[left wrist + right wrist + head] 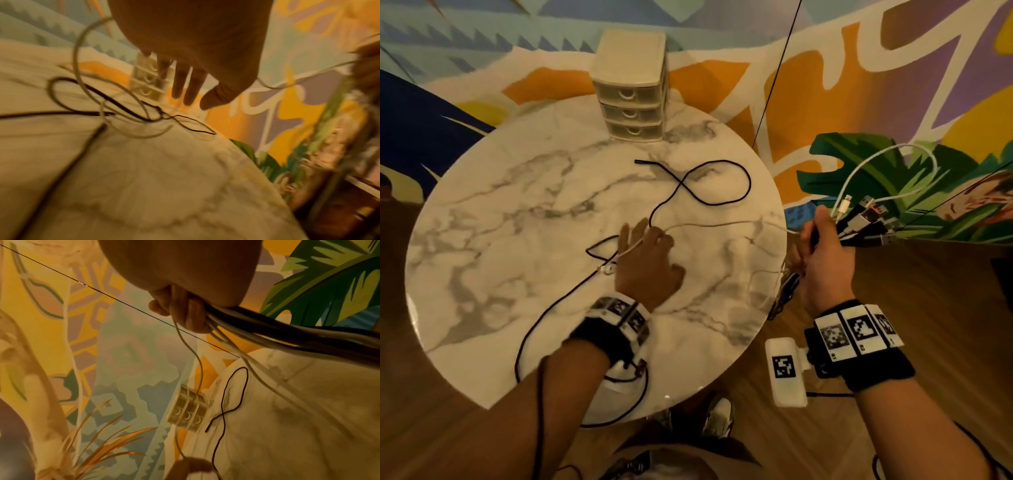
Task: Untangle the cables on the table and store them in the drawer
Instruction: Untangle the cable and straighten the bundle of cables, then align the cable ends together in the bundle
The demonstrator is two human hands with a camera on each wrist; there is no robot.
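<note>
A round marble table (pixel 517 205) carries a long black cable (pixel 681 185) lying in loose loops, blurred in the left wrist view (pixel 115 100). My left hand (pixel 647 260) rests over the table's middle with straight fingers (pixel 189 81), and a thin white cable (pixel 722 223) lies across them. That cable runs right to my right hand (pixel 822 246), held off the table's right edge. The right hand (pixel 185 309) grips a bundle of cables (pixel 866 219) with their plugs sticking out past the fist. A white three-drawer unit (pixel 631 92) stands at the table's far edge with all drawers closed.
A thin dark cord (pixel 774 82) hangs slanting past the table's far right. A painted mural wall rises behind the table, and wooden floor (pixel 945 291) lies to the right. My shoes (pixel 719 414) are just under the near edge.
</note>
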